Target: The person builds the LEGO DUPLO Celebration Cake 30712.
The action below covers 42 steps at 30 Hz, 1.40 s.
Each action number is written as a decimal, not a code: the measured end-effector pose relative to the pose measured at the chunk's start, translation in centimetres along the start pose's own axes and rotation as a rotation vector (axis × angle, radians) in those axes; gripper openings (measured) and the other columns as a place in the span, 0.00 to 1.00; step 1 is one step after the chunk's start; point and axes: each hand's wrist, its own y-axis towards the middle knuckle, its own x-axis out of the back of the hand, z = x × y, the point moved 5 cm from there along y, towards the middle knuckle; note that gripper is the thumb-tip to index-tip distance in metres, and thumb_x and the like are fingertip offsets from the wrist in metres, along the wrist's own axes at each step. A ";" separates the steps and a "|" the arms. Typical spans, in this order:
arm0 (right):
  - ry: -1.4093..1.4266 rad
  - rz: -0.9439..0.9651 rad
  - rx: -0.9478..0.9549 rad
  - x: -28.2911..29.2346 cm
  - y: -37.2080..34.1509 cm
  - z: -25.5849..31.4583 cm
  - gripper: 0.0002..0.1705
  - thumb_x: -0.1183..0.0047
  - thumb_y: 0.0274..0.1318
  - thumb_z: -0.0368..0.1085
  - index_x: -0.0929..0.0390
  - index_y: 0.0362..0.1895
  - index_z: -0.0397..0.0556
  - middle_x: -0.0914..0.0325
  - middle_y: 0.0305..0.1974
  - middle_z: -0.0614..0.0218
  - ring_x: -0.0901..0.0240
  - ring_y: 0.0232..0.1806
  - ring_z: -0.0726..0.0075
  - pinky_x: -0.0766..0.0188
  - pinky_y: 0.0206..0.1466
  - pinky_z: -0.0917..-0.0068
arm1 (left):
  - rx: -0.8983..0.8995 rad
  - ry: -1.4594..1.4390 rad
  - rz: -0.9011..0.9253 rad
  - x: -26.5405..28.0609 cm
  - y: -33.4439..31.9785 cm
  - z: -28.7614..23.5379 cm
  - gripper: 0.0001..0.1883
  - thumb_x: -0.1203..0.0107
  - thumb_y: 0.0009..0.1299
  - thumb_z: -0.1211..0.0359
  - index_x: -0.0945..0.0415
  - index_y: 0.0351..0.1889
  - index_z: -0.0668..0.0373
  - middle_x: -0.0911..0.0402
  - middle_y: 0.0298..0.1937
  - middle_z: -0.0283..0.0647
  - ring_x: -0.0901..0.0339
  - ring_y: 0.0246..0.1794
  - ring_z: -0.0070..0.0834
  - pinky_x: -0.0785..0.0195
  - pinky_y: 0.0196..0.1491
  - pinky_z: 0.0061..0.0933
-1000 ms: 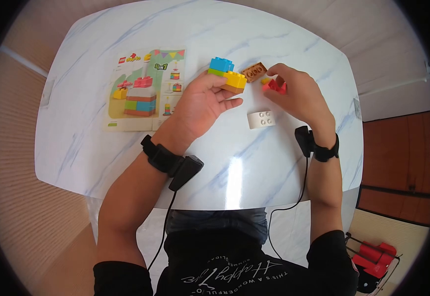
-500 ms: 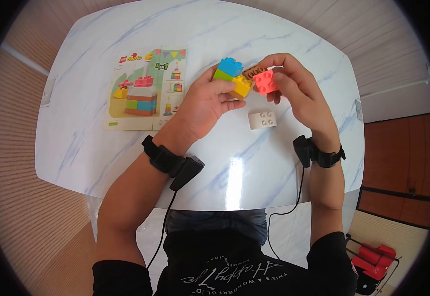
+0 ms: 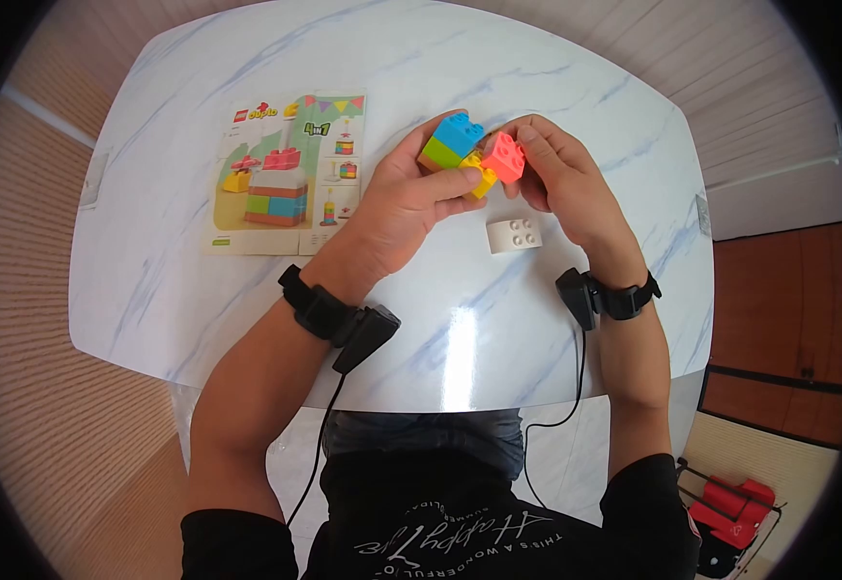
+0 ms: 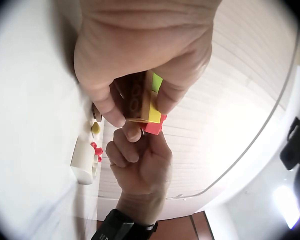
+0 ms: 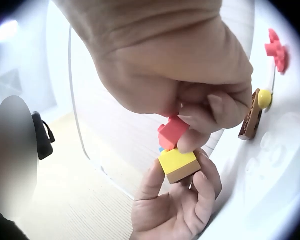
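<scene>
My left hand [image 3: 397,198] grips a brick stack made of a blue brick [image 3: 458,132], a green brick [image 3: 437,155], a yellow brick [image 3: 480,180] and a brown base [image 4: 135,97]. Between the fingers and thumb of my right hand [image 3: 566,179] is a red brick [image 3: 504,158], tilted and right beside the yellow brick. In the right wrist view the red brick [image 5: 172,133] meets the top edge of the yellow brick [image 5: 179,163]; whether they are joined I cannot tell.
A white brick [image 3: 515,235] lies on the table [image 3: 421,319] below my hands. The picture booklet [image 3: 276,184] lies at the left. A loose brown brick [image 5: 249,116], a yellow piece [image 5: 264,98] and a red flower-shaped piece [image 5: 277,50] appear in the right wrist view.
My right hand has picked up the red brick from the table side and moved left with it to the stack. My left hand has tilted the stack.
</scene>
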 end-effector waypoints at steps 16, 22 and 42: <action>-0.185 -0.071 0.234 -0.2 0.0 0.3 0.17 0.38 0.64 0.41 0.19 0.48 0.41 0.20 0.35 0.74 0.31 0.32 0.83 0.32 0.38 0.80 | -0.094 -0.008 -0.047 -0.1 0.1 -0.1 0.35 0.36 0.69 0.74 0.39 0.73 0.58 0.24 0.60 0.38 0.24 0.60 0.29 0.26 0.62 0.40; -0.290 -0.036 0.231 -0.4 -0.4 0.8 0.18 0.37 0.63 0.42 0.18 0.49 0.43 0.19 0.36 0.73 0.30 0.33 0.82 0.31 0.37 0.78 | -0.114 0.039 -0.049 0.0 0.1 0.0 0.34 0.40 0.71 0.77 0.41 0.74 0.57 0.26 0.64 0.40 0.27 0.64 0.31 0.30 0.66 0.43; -0.768 -0.156 0.635 -3.1 -1.6 1.8 0.39 0.30 0.47 0.34 0.32 0.64 0.50 0.24 0.52 0.56 0.23 0.51 0.48 0.25 0.52 0.60 | -0.065 0.043 -0.044 0.0 0.0 0.1 0.28 0.37 0.72 0.67 0.33 0.68 0.62 0.22 0.57 0.39 0.22 0.57 0.28 0.24 0.60 0.37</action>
